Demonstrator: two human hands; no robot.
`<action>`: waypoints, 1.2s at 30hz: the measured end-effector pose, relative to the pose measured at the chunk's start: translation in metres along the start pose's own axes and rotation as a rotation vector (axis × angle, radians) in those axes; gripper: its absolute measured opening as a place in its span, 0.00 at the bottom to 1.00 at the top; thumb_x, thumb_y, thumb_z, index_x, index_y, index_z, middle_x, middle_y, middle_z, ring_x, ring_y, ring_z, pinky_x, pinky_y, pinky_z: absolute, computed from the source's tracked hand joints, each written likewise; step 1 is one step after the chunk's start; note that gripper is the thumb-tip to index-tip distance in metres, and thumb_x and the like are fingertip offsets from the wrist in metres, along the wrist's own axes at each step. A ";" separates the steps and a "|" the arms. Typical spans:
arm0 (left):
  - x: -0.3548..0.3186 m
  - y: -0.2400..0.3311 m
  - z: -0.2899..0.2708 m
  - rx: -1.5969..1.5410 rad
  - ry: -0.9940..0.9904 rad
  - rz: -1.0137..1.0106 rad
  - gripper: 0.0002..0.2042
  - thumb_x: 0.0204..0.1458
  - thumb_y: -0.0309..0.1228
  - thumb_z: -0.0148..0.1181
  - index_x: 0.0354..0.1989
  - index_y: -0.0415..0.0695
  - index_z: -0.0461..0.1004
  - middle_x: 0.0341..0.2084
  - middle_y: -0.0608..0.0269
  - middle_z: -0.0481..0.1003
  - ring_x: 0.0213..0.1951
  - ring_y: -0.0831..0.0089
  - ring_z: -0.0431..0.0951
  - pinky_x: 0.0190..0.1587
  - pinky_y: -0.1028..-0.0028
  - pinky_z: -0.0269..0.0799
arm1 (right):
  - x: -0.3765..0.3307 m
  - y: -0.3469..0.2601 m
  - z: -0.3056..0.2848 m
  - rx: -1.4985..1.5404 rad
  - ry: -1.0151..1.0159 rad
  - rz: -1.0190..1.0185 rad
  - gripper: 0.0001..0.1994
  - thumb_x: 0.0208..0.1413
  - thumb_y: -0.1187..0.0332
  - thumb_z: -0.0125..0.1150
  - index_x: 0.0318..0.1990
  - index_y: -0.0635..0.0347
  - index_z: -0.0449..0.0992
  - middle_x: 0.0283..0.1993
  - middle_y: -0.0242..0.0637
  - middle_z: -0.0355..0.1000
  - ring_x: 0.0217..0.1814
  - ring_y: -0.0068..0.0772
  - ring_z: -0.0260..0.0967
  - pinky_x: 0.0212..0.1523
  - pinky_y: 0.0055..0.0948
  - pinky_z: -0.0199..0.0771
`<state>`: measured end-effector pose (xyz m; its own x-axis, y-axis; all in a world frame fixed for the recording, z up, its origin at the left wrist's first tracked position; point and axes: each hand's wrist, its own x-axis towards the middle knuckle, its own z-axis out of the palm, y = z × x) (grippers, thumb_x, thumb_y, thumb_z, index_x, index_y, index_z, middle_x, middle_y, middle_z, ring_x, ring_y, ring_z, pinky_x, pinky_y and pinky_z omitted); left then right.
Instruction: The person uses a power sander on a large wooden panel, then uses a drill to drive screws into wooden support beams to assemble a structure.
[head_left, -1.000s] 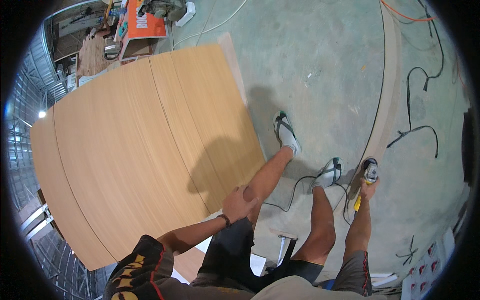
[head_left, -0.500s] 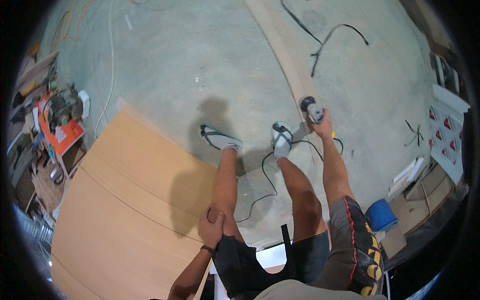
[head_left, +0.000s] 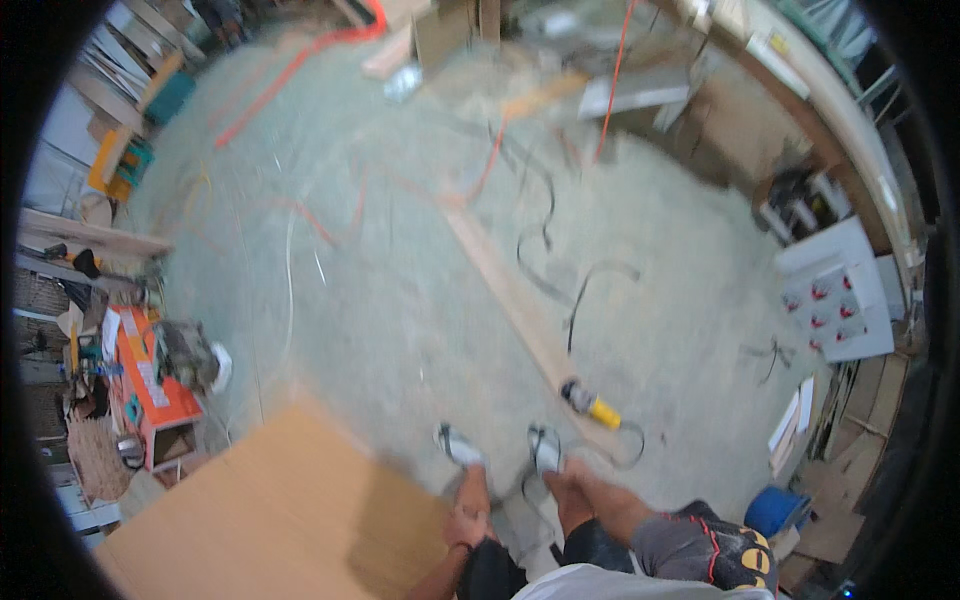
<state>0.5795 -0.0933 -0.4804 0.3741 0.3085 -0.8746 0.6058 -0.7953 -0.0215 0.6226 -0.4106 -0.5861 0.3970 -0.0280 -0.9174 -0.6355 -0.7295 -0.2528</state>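
Note:
A power tool like an angle grinder (head_left: 590, 403), with a dark head and a yellow body, lies on a long wooden board (head_left: 508, 300) on the floor. My right hand (head_left: 568, 476) is off the tool, low beside my right leg and just behind the sandalled foot. Blur smears its fingers, and no object shows in it. My left hand (head_left: 467, 525) stays wrapped on my left knee. A dark cord (head_left: 630, 458) loops from the tool's rear toward my feet.
A large tan sheet (head_left: 270, 490) lies at my left. Black straps (head_left: 575, 310) and orange cords (head_left: 490, 170) cross the floor ahead. At the left stands an orange box (head_left: 165, 385) among clutter; at the right are a white panel (head_left: 845, 290) and a blue bucket (head_left: 775, 512).
My right hand has let go of the grinder and drawn back to my right leg. The grinder now rests on the board. My view has tilted up, showing more floor ahead.

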 end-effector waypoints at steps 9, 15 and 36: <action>-0.043 -0.023 -0.138 -0.088 -0.122 0.466 0.32 0.51 0.59 0.57 0.56 0.46 0.78 0.55 0.42 0.75 0.61 0.48 0.72 0.63 0.57 0.68 | -0.114 -0.025 -0.060 -0.477 -0.212 -0.080 0.32 0.44 0.40 0.65 0.50 0.54 0.84 0.51 0.44 0.81 0.54 0.46 0.77 0.57 0.44 0.74; -0.011 -0.082 -0.235 -0.311 0.119 0.430 0.21 0.54 0.49 0.61 0.40 0.42 0.83 0.35 0.54 0.82 0.39 0.58 0.81 0.44 0.62 0.76 | -0.201 -0.067 -0.089 -0.296 0.190 0.031 0.27 0.51 0.43 0.64 0.50 0.55 0.83 0.47 0.46 0.81 0.50 0.47 0.78 0.53 0.43 0.77; 0.007 0.162 -0.411 -0.372 -0.140 0.660 0.19 0.58 0.45 0.62 0.42 0.40 0.82 0.28 0.64 0.81 0.28 0.76 0.78 0.30 0.72 0.73 | -0.210 -0.201 -0.122 0.416 0.235 0.233 0.18 0.53 0.56 0.63 0.36 0.65 0.83 0.33 0.47 0.81 0.33 0.45 0.81 0.32 0.41 0.83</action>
<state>0.9687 -0.0053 -0.2908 0.6629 -0.2578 -0.7029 0.4928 -0.5565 0.6689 0.7477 -0.3410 -0.3049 0.3219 -0.3443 -0.8820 -0.9144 -0.3545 -0.1953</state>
